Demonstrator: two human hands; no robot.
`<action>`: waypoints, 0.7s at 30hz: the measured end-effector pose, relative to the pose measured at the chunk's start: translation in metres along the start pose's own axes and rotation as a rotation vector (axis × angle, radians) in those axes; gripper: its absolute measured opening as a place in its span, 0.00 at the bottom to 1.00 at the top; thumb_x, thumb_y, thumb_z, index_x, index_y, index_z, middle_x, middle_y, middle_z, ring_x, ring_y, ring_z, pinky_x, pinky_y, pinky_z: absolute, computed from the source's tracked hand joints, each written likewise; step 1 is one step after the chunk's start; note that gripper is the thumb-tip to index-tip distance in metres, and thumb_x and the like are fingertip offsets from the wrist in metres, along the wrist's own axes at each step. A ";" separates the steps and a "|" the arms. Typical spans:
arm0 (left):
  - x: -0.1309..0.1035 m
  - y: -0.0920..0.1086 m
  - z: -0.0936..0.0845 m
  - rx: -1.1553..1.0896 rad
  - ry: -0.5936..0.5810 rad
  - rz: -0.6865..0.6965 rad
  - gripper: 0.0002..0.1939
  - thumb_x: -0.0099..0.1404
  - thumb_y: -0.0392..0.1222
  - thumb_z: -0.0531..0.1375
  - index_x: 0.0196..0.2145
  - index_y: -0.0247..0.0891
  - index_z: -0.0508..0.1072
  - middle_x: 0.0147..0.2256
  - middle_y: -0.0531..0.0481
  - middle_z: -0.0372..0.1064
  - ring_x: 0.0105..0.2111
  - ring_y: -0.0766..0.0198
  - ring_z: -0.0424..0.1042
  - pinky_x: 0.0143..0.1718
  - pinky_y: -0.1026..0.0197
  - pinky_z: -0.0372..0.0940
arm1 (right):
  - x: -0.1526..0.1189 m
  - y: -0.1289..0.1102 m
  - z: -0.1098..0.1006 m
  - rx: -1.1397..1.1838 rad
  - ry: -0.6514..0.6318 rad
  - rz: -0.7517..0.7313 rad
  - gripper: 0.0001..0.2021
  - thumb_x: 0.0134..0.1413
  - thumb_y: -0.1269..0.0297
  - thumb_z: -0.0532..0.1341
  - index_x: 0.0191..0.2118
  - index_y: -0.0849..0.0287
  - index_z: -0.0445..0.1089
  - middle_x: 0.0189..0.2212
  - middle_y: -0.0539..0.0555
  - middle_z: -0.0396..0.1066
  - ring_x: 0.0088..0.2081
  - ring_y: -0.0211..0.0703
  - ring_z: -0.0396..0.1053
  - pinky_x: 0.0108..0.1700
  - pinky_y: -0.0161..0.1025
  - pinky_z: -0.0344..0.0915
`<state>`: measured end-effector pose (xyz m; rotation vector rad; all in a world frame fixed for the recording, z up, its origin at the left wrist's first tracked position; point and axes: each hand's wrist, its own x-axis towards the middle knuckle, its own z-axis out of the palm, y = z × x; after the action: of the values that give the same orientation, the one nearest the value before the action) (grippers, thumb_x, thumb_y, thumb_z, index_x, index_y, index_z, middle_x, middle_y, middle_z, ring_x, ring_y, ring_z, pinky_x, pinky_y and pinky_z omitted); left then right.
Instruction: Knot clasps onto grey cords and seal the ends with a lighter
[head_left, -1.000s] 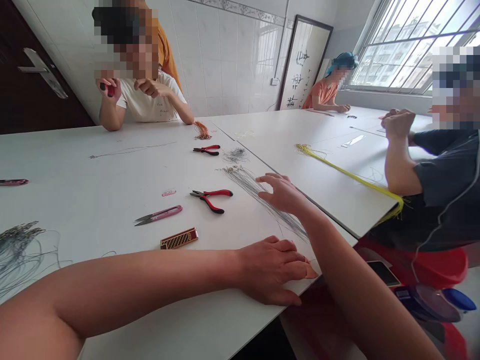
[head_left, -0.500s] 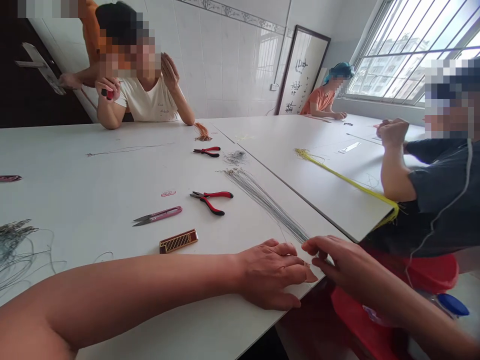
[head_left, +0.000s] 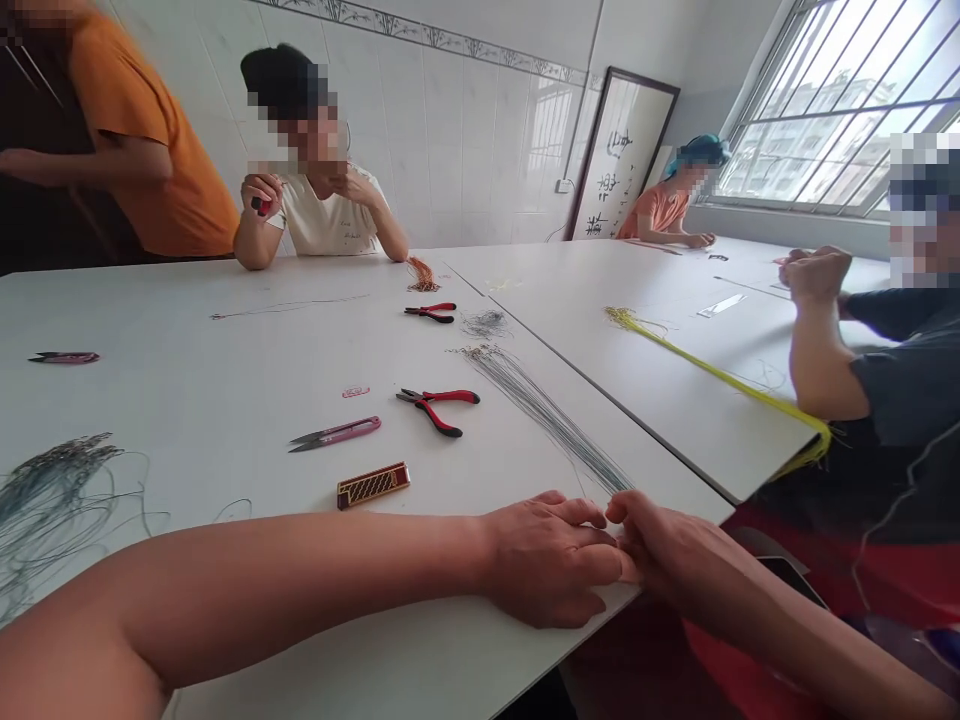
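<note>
On the near table edge lies my left hand [head_left: 551, 560], palm down, its fingers stretched to the right and its thumb apart. Its fingertips meet my right hand [head_left: 652, 540], whose fingers are bent in a pinch at the near end of a long bundle of thin grey cords [head_left: 551, 425]. The fingers cover that end of the bundle. Left of the cords lie red-and-black pliers [head_left: 439, 408], pink-handled thread snips [head_left: 337, 434] and a brown-and-gold patterned block [head_left: 373, 485].
A second grey cord bundle [head_left: 56, 475] lies at left, near more snips [head_left: 66, 357]. Farther back are other pliers [head_left: 431, 312], a tangle of wire [head_left: 486, 323] and orange cords [head_left: 424, 274]. Yellow cords [head_left: 712, 375] cross the right table. Several people are around the tables.
My right hand has closed in against my left fingertips at the cord ends. The view has shifted slightly left. A person in orange has moved at the back left; the seated person's hand has lowered.
</note>
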<state>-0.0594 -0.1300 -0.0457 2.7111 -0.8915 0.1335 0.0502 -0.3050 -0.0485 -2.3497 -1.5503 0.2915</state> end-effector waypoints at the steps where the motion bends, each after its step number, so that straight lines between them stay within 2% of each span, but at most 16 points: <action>1: 0.000 0.000 -0.001 -0.016 0.001 -0.007 0.19 0.59 0.40 0.54 0.50 0.37 0.65 0.49 0.45 0.69 0.54 0.50 0.60 0.45 0.48 0.63 | 0.000 0.002 0.000 0.028 0.010 -0.004 0.06 0.54 0.70 0.49 0.39 0.55 0.55 0.23 0.48 0.68 0.24 0.43 0.65 0.26 0.37 0.56; 3: 0.000 -0.001 -0.001 -0.064 0.043 -0.018 0.18 0.59 0.37 0.53 0.48 0.35 0.66 0.49 0.42 0.69 0.52 0.51 0.64 0.47 0.48 0.63 | -0.001 0.006 0.000 0.060 0.032 -0.003 0.09 0.53 0.71 0.48 0.41 0.56 0.53 0.25 0.49 0.67 0.25 0.42 0.66 0.28 0.38 0.59; 6: -0.003 -0.005 0.001 -0.191 0.178 -0.043 0.18 0.59 0.32 0.52 0.48 0.31 0.66 0.51 0.37 0.66 0.52 0.56 0.65 0.53 0.51 0.61 | -0.003 0.013 -0.001 0.091 0.066 0.005 0.14 0.51 0.73 0.48 0.44 0.56 0.49 0.26 0.48 0.65 0.24 0.40 0.65 0.28 0.37 0.61; 10: -0.005 -0.008 0.003 -0.259 0.281 -0.106 0.19 0.58 0.29 0.51 0.48 0.31 0.64 0.49 0.38 0.67 0.53 0.61 0.64 0.53 0.57 0.63 | -0.007 0.018 -0.004 0.144 0.095 0.016 0.16 0.50 0.74 0.49 0.45 0.55 0.49 0.26 0.47 0.64 0.24 0.38 0.64 0.25 0.33 0.62; 14: -0.004 -0.009 0.003 -0.238 0.268 -0.127 0.19 0.58 0.28 0.50 0.48 0.32 0.65 0.46 0.41 0.70 0.50 0.61 0.66 0.52 0.57 0.63 | -0.010 0.014 -0.010 0.128 0.085 0.017 0.11 0.53 0.72 0.50 0.43 0.54 0.55 0.26 0.47 0.66 0.23 0.38 0.64 0.27 0.35 0.63; 17: -0.002 -0.008 0.004 -0.219 0.220 -0.112 0.21 0.56 0.26 0.50 0.47 0.32 0.66 0.47 0.42 0.70 0.49 0.59 0.67 0.52 0.54 0.62 | -0.013 0.009 -0.009 0.037 0.104 -0.036 0.09 0.57 0.71 0.49 0.43 0.54 0.59 0.33 0.52 0.71 0.30 0.41 0.69 0.30 0.37 0.66; 19: 0.000 -0.008 0.006 -0.210 0.194 -0.120 0.22 0.56 0.25 0.51 0.48 0.33 0.66 0.45 0.43 0.72 0.47 0.58 0.69 0.51 0.54 0.63 | -0.020 0.007 -0.004 -0.076 0.148 -0.096 0.11 0.58 0.74 0.47 0.43 0.56 0.60 0.35 0.56 0.71 0.34 0.45 0.71 0.32 0.40 0.67; 21: 0.000 -0.008 0.007 -0.204 0.181 -0.135 0.23 0.56 0.25 0.52 0.49 0.33 0.67 0.43 0.43 0.73 0.45 0.58 0.69 0.49 0.54 0.63 | -0.029 0.007 0.004 -0.181 0.181 -0.166 0.16 0.59 0.77 0.45 0.49 0.58 0.60 0.32 0.57 0.71 0.34 0.47 0.70 0.34 0.42 0.68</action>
<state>-0.0546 -0.1262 -0.0540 2.5127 -0.6315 0.2410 0.0430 -0.3339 -0.0549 -2.2845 -1.7300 -0.1017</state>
